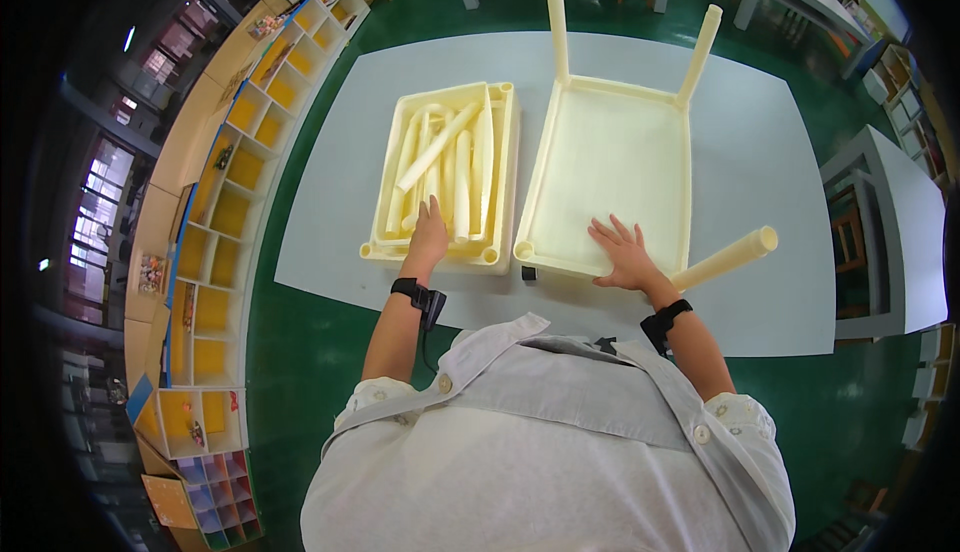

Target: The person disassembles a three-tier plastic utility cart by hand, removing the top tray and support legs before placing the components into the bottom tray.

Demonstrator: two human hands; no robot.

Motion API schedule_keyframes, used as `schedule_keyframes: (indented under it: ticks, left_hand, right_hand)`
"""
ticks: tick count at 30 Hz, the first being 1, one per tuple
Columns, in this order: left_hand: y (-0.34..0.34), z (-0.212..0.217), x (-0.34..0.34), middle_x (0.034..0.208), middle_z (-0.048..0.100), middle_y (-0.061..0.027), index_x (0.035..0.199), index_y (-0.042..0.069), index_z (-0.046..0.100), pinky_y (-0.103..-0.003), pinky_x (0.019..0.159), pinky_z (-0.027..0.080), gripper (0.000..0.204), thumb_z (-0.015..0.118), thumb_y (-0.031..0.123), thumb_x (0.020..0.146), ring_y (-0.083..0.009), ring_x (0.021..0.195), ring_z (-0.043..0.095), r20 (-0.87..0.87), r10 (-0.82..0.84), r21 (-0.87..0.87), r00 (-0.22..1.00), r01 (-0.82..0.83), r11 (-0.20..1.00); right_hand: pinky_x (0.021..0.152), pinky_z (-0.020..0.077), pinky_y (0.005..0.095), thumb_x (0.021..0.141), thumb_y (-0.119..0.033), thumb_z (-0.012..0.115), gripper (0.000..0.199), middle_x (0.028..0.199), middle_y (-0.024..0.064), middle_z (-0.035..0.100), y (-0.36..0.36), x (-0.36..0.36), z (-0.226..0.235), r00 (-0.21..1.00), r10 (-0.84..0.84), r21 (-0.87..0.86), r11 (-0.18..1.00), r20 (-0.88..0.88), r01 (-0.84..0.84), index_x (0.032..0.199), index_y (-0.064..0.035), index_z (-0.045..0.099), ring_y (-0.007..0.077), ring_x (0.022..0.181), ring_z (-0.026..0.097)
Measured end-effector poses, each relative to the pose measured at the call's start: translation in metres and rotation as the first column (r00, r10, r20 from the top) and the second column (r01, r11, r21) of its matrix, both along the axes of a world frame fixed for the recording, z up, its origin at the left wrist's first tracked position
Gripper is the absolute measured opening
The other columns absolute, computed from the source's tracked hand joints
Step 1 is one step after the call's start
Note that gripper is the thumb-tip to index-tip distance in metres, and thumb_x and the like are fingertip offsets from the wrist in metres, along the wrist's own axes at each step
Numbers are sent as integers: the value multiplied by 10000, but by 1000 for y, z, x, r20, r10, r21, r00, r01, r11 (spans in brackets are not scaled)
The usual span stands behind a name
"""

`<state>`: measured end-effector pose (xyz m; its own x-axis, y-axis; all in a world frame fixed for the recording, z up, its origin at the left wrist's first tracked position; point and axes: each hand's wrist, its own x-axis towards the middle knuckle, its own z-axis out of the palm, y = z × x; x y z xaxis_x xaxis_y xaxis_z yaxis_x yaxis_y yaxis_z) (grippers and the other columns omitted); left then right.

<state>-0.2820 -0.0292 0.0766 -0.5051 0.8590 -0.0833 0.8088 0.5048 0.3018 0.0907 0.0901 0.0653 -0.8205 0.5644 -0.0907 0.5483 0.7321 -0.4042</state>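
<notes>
A shallow cream plastic tray (610,167) lies right of centre on the table, its hollow side up. Cream tubular legs stand at its far-left corner (557,27), far-right corner (700,52) and near-right corner (735,255); a round socket (525,251) shows at the near-left corner. My right hand (628,255) rests with spread fingers on the tray's near edge. To the left, a stack of similar trays (508,152) holds several loose cream tubes (440,147). Over the near end of these tubes my left hand (431,235) reaches in, fingers stretched out; contact with a tube cannot be made out.
The grey table (330,192) carries both tray groups. A small black object (529,273) sits by the right tray's near-left corner. Low shelving with yellow backs (230,212) lines the left side. Other grey tables (900,232) stand to the right and at the back, on green floor.
</notes>
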Motion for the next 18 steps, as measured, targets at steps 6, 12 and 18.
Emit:
schedule_keyframes:
  ticks: [6,12,18]
  left_hand:
    - [17,-7,-26,1367,257,-257,1347,18,235,-399,1027,290,520,420,72,864,-381,1253,286,62,-50,160,997,40,986]
    - [51,12,17,1327,339,-214,1281,17,353,-394,1026,280,453,458,88,845,-335,1246,311,144,-174,447,974,93,890]
    - [47,41,81,1294,386,-210,1237,73,414,-502,1022,235,448,493,271,844,-403,1237,295,-88,-26,-8,996,25,1000]
  right_hand:
    - [1046,88,578,605,-417,692,840,1439,-3,236,-13,14,2,997,78,49,996,-9,-78,1336,-189,349,273,1346,121]
    - [1047,181,517,766,-384,587,498,1361,10,373,6,91,5,991,127,64,990,-35,-125,1220,-201,497,240,1298,262]
    - [992,287,472,848,-306,498,258,1058,52,618,2,150,-2,922,-379,137,912,-77,386,958,-131,651,220,1146,464]
